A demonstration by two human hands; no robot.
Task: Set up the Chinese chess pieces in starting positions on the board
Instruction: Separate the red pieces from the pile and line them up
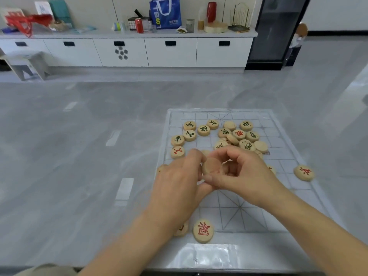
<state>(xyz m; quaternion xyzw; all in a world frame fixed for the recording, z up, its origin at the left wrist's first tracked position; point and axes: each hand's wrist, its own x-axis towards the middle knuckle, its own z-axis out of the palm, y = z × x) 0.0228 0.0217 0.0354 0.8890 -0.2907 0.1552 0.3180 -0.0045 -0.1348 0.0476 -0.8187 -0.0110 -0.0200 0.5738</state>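
A translucent chess board sheet (278, 198) lies on the grey floor. Several round wooden pieces (229, 134) with green or red characters lie in a loose heap on its far half. My left hand (179, 176) and my right hand (243, 172) meet over the board's middle and together grip one blank-faced wooden piece (211, 166). A red-marked piece (203, 231) rests at the board's near edge, with another piece (181, 229) partly hidden under my left forearm. One more red piece (304, 172) sits at the right edge. My hands hide some pieces.
Grey tiled floor (79, 156) surrounds the board. White low cabinets (123, 51) stand along the far wall, their top crowded with a blue bag (166, 12), a red can (139, 25) and other items. A dark glass-door unit (276, 30) stands at the right.
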